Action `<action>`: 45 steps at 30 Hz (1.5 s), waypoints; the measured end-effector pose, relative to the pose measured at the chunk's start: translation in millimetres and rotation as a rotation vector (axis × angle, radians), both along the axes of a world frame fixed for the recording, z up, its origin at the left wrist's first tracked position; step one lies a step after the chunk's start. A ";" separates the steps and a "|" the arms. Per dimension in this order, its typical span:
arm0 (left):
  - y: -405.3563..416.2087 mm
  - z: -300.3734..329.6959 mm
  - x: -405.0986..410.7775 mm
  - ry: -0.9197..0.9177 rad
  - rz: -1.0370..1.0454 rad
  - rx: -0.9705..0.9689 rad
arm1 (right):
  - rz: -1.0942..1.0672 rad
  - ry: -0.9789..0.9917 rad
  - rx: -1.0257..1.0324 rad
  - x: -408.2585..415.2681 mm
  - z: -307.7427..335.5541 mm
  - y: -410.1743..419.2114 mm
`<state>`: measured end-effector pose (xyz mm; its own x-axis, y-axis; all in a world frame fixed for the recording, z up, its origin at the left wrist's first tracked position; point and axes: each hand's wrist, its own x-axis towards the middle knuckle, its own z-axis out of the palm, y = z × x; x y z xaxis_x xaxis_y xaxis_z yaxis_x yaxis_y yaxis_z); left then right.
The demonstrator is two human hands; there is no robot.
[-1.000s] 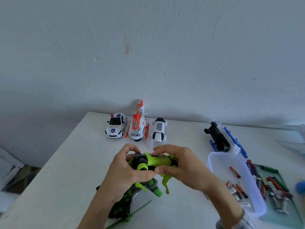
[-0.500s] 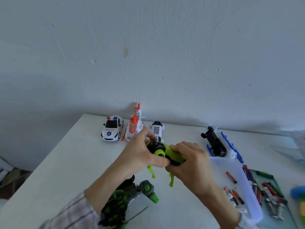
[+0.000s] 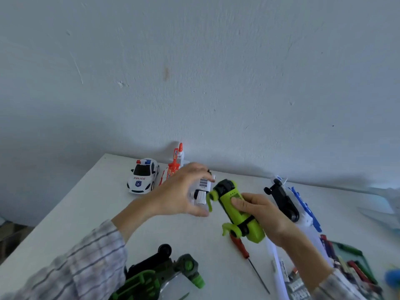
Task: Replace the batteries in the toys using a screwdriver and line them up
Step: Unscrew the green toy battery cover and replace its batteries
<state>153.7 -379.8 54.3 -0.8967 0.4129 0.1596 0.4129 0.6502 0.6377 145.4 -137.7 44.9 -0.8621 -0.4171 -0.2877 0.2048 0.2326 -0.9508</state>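
We grip the lime-green plastic toy vehicle (image 3: 234, 210) in our right hand (image 3: 263, 215), above the white table (image 3: 86, 208). Our left hand (image 3: 180, 191), at its nine o'clock, spreads wide, holding nothing. A red-handled screwdriver (image 3: 245, 254) lies at six o'clock.

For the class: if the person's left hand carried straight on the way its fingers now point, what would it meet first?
Most likely the lime-green toy gripped by the right hand: the left hand is open, fingers pointing right. The white toy lies just behind; depth is unclear.
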 end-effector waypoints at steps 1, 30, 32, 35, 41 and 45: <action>-11.6 -15.4 0.9 -0.006 0.036 0.009 | -0.145 -0.044 -0.017 -3.6 -6.6 -3.4; -94.0 -171.1 7.6 -0.073 0.043 -0.293 | -0.738 0.147 0.160 -25.0 -85.0 -35.0; -93.6 -168.9 9.0 -0.071 0.069 -0.250 | -0.640 0.282 0.353 5.6 -99.4 -34.7; -91.4 -164.2 14.5 -0.098 0.083 -0.252 | -0.409 0.506 0.780 42.4 -125.2 -26.3; -84.0 -103.4 35.8 -0.604 0.204 0.017 | -0.244 0.793 0.994 67.2 -154.5 -10.1; -95.7 -73.5 90.1 -0.620 0.347 0.082 | -0.245 0.801 1.015 67.4 -152.3 -12.4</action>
<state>243.8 -475.5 -19.1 -0.9098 0.0957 -0.4039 -0.2639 0.6179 0.7407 212.8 -150.1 -107.4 -0.9610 -0.1293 0.2446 -0.1918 0.9484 -0.2525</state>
